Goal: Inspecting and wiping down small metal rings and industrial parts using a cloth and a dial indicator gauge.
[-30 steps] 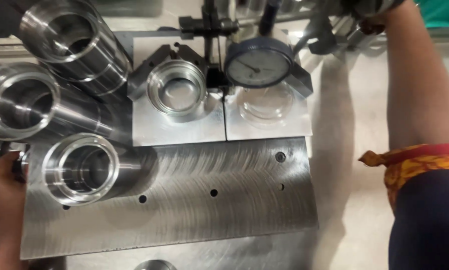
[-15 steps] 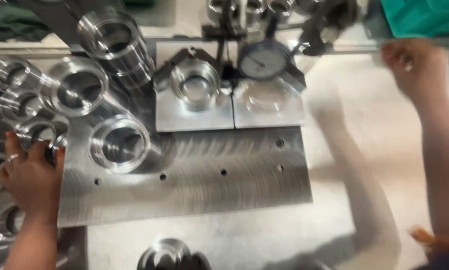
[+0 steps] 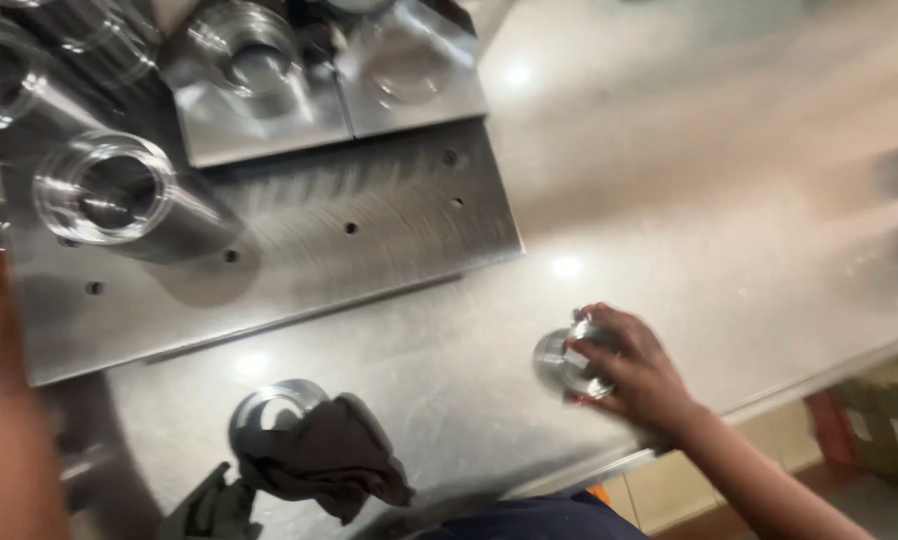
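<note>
Bare worktop (image 3: 729,180) right of steel plate (image 3: 299,270); cylinders (image 3: 109,190) crowd left, rag (image 3: 319,460) blocks front.

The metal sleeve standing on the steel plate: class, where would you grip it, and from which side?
Grip the metal sleeve around its round outer wall, coming down from above. It stands upright with its open mouth up, so fingers can close on opposite sides. The steel plate to its right is bare.
</note>
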